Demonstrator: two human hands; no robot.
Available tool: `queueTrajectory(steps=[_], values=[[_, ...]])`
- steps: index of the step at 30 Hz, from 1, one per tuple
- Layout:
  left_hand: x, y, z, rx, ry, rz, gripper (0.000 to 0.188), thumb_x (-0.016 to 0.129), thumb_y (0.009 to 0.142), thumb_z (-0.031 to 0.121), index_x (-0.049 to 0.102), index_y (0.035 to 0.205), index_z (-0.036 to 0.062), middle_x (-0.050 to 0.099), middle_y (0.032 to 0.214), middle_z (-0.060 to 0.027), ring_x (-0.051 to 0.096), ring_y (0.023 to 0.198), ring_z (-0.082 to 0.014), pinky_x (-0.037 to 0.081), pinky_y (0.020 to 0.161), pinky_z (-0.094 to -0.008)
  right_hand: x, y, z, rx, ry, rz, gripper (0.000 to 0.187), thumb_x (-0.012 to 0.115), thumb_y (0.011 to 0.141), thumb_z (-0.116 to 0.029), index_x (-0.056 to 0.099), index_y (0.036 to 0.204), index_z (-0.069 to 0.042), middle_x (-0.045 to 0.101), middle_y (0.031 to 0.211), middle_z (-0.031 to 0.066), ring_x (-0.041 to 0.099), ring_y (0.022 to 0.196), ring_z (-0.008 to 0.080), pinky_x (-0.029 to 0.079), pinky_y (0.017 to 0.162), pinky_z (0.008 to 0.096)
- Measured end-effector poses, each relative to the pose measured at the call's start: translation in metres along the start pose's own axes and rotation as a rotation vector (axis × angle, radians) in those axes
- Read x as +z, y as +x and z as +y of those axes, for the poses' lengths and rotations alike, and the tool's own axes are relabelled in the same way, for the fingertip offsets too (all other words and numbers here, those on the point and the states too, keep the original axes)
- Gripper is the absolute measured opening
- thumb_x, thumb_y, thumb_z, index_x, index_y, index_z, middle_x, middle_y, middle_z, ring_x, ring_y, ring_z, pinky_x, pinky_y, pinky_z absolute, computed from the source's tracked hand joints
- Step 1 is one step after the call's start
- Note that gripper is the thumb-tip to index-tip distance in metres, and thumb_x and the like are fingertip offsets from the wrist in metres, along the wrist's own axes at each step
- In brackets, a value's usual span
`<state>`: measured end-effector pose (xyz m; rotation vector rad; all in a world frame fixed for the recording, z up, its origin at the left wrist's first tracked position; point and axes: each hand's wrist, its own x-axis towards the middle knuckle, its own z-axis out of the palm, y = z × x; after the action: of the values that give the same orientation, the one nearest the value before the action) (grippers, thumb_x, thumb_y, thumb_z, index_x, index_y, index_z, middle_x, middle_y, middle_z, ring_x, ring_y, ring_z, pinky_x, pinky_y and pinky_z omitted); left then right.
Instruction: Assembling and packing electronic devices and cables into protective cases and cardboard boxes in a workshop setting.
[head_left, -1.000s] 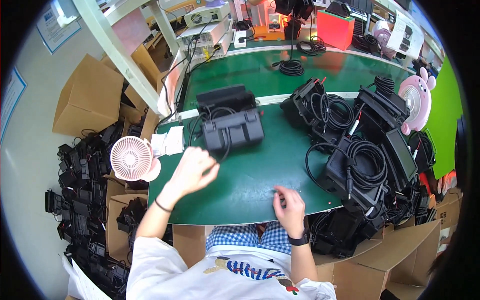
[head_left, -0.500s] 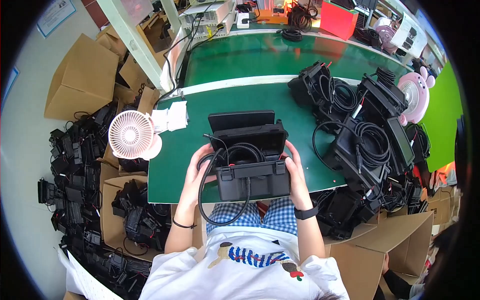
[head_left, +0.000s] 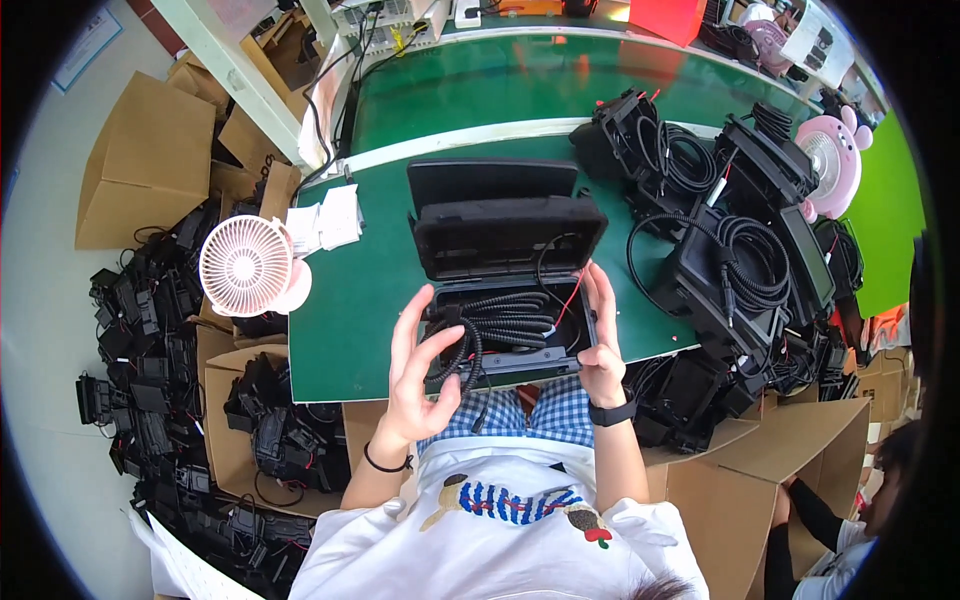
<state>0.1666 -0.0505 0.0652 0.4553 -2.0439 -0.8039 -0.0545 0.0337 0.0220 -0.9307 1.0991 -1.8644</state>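
A black plastic box [head_left: 545,362] stands at the near edge of the green table, its lid [head_left: 510,240] swung up at the far side. Inside lies a coiled black corrugated cable [head_left: 505,318], beside a thin red wire [head_left: 572,296] with a small white connector. At the box's left end, my left hand [head_left: 412,375] has thumb and fingers around loops of the cable, and a cable end hangs over the front wall. My right hand [head_left: 603,345] grips the right end wall, thumb at the front corner.
More open black boxes with coiled cables [head_left: 745,265] crowd the table's right side, near a pink fan [head_left: 828,165]. Left are a white fan [head_left: 245,265] and white papers [head_left: 328,220]. Cartons [head_left: 265,425] of black parts flank the table. Another person [head_left: 820,540] sits low at right.
The box has tipped so its inside faces up, with the lid raised wider. The cable loop that hung out in front now lies mostly inside, and my left hand has moved onto it.
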Motion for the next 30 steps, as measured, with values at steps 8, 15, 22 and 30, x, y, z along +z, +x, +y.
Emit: queueTrajectory(steps=[8, 15, 22, 30], values=[[-0.026, 0.016, 0.013, 0.038, 0.153, 0.121, 0.032, 0.052, 0.082, 0.014, 0.068, 0.105, -0.0018, 0.071, 0.109, -0.0148, 0.062, 0.113, -0.0336, 0.032, 0.109, -0.0503, 0.011, -0.002, 0.016, -0.259, 0.765, -0.032, 0.112, 0.068, 0.054, -0.036, 0.024, 0.152, -0.006, 0.014, 0.161, 0.0172, 0.018, 0.148, 0.0336, 0.013, 0.121, 0.0453], [-0.005, 0.054, 0.029, -0.124, 0.296, -0.312, 0.037, 0.074, 0.080, 0.020, 0.067, 0.116, 0.0125, 0.062, 0.116, -0.0106, 0.061, 0.110, -0.0297, 0.034, 0.108, -0.0518, -0.014, -0.015, 0.015, -0.133, 0.125, 0.053, 0.112, 0.076, 0.054, -0.034, 0.026, 0.151, -0.010, 0.013, 0.161, 0.0184, 0.020, 0.146, 0.0385, 0.016, 0.120, 0.0499], [0.003, 0.042, 0.031, -0.164, 0.101, -0.092, 0.031, 0.077, 0.076, 0.007, 0.073, 0.107, 0.0098, 0.058, 0.105, -0.0088, 0.066, 0.091, -0.0225, 0.053, 0.083, -0.0354, -0.014, -0.016, 0.015, -0.114, 0.155, 0.079, 0.112, 0.078, 0.053, -0.034, 0.027, 0.150, -0.010, 0.015, 0.160, 0.0195, 0.020, 0.146, 0.0395, 0.015, 0.120, 0.0503], [-0.015, 0.046, 0.035, -0.121, 0.353, -0.464, 0.071, 0.080, 0.066, 0.031, 0.059, 0.130, 0.0107, 0.059, 0.119, -0.0093, 0.055, 0.108, -0.0284, 0.037, 0.103, -0.0456, -0.009, -0.012, 0.009, -0.101, 0.160, 0.085, 0.110, 0.077, 0.050, -0.030, 0.030, 0.148, -0.012, 0.016, 0.159, 0.0195, 0.022, 0.145, 0.0374, 0.018, 0.120, 0.0493]])
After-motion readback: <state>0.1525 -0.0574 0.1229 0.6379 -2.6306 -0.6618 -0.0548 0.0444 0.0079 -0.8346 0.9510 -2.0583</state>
